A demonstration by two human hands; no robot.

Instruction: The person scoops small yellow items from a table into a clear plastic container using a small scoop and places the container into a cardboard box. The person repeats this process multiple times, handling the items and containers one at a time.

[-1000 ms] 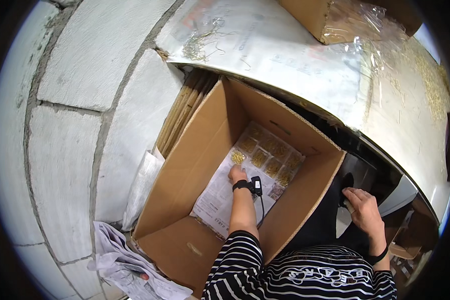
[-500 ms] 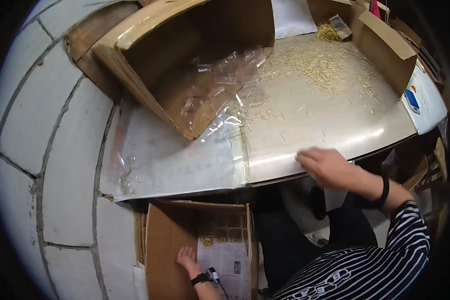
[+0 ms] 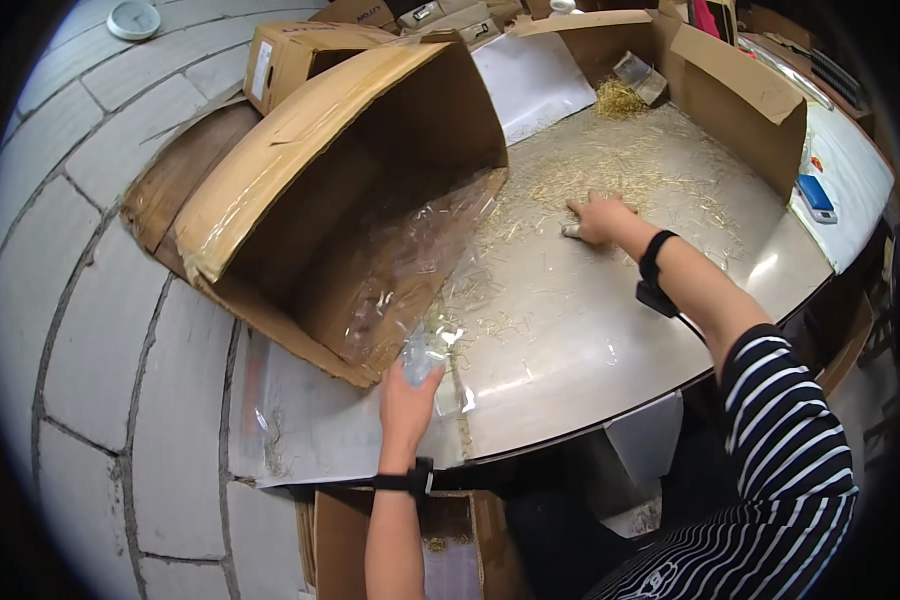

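My left hand [image 3: 408, 402] is closed on a small clear plastic bag [image 3: 423, 360] at the mouth of the tilted cardboard box [image 3: 300, 135]. More clear bags [image 3: 395, 260] lie heaped inside that box and spill toward the table. Over the metal tabletop [image 3: 560, 345], my right hand [image 3: 600, 218] reaches down to the near edge of a spread of thin gold-coloured pin-like pieces [image 3: 620, 165]. Its thumb and forefinger are apart, and one fingertip has a pale cover. Whether a piece touches those fingers is too small to tell.
A denser gold heap [image 3: 618, 98] sits at the back beside a cardboard wall [image 3: 735, 110]. On the right is a blue-and-white device [image 3: 815, 197]. Below the table's front edge stands an open carton [image 3: 340, 545] with small gold-filled bags inside.
My left hand has come up from the lower carton to the clear bags and taken hold of one. My right hand has moved forward from the table's front edge to the gold pieces.
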